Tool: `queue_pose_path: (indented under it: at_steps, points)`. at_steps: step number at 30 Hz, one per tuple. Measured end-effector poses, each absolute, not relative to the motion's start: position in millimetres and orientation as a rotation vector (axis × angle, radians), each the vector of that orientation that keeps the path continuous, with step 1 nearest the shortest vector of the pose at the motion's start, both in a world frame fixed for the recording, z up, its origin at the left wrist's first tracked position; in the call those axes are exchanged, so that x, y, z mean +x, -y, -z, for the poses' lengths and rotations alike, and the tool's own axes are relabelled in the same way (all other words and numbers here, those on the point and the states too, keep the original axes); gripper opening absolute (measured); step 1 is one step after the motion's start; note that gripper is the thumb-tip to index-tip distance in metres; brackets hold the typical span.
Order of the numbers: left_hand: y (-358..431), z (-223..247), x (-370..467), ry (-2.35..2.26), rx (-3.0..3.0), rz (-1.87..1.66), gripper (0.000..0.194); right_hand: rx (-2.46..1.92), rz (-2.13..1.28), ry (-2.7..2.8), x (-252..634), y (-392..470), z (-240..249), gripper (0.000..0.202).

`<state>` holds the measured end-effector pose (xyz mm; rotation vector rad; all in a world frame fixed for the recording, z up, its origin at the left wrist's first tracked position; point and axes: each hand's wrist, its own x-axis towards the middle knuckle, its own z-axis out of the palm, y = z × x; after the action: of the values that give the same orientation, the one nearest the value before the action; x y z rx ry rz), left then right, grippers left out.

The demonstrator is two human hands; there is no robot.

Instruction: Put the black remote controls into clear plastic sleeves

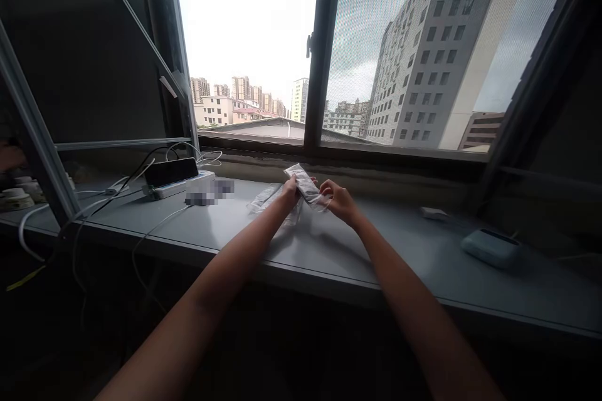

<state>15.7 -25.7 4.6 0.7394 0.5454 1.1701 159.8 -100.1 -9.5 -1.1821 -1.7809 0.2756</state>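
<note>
My left hand (291,190) is closed around a clear plastic bag (305,183) with something flat and dark inside, tilted a little above the table. At the bag's lower right end, the fingers of my right hand (341,200) pinch its crinkled edge. What the bag contains is too small to name. More clear plastic packaging (264,198) lies on the grey table (329,250), just left of my left hand and partly behind my forearm.
A phone (172,169) leans by a white power strip (183,185) amid several cables at left. Far right sit a light blue device (490,247) and a small white block (433,213). A metal frame (40,119) rises at left; a window (313,75) stands behind.
</note>
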Motion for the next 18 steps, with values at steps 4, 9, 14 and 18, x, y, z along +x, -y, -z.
queue_pose_path:
  at_steps: [4,9,14,18]
  points:
    - [25,-5,19,-0.575,0.736,-1.184,0.050,-1.170,-0.201,1.881,158,105,8,0.048]
    - [28,-4,19,-0.564,0.822,-1.128,0.054,-1.224,-0.172,1.938,157,107,7,0.042]
    - [21,2,21,-0.655,0.879,-1.077,0.038,-1.252,-0.102,1.872,159,111,1,0.031]
    - [18,5,22,-0.873,0.943,-1.052,0.022,-1.411,-0.044,1.847,157,117,-3,0.028]
